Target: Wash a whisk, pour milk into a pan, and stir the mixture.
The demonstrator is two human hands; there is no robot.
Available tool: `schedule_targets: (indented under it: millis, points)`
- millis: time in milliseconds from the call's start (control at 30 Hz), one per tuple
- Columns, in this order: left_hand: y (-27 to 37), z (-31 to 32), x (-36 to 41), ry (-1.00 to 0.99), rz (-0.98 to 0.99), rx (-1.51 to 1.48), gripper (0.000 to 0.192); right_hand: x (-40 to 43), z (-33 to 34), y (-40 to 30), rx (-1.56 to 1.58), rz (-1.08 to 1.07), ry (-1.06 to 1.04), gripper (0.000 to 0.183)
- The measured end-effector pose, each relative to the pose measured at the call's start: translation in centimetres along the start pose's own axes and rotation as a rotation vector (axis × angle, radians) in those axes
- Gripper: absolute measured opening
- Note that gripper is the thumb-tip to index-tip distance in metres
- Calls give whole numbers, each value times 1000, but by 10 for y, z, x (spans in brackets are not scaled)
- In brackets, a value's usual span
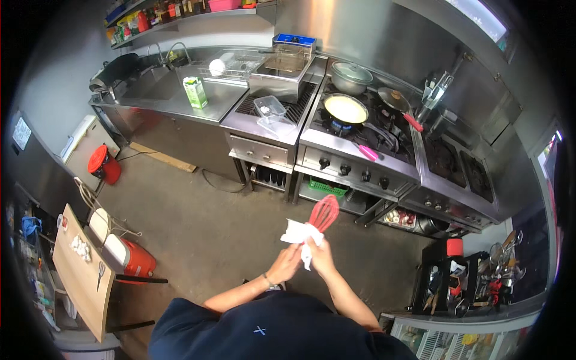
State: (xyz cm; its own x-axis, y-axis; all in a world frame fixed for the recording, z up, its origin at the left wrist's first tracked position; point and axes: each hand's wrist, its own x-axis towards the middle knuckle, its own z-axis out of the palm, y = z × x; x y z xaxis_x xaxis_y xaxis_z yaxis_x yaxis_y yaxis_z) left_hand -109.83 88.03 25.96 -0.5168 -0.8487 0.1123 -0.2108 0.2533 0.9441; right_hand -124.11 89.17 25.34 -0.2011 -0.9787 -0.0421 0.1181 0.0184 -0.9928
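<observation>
Before my body I hold a red whisk with its wires pointing up and away, a white paper towel wrapped about its lower part. My right hand closes on the towel and whisk handle. My left hand touches the towel from the other side; its fingers are partly hidden. Beyond, a frying pan with pale yellow contents sits over a blue flame on the gas stove. A pink-handled utensil rests at the stove's front.
A lidded pot and a glass lid are on the stove. Left of it stand a deep fryer, plastic containers and a green-white carton. A wooden table is at left, a utensil rack at right.
</observation>
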Motion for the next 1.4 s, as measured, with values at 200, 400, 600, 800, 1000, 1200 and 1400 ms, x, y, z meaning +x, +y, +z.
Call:
schedule_targets:
  millis: [200, 400, 600, 800, 1000, 1200, 1400]
  points:
    - [-28, -59, 61, 65, -157, -254, 33, 94, 43, -15, -189, -47, -321, 39]
    - [-76, -109, 140, -75, 19, 271, 30, 174, 33, 28, -170, 30, -247, 30]
    - [-130, -200, 264, 455, -203, 176, 32, 259, -37, 94, -339, -17, -268, 29]
    - [-196, -355, 411, 1044, -201, 344, 58, 316, -138, 174, -1210, 467, -493, 41]
    - [-235, -499, 521, 1507, -470, 271, 101, 296, -221, 245, -1294, 941, -268, 47]
    - [-273, -570, 568, 1710, -704, 291, 123, 275, -210, 250, -1095, 919, 31, 50]
    - [-297, -585, 577, 1849, -341, 374, 76, 281, -140, 190, -1081, 963, 174, 37]
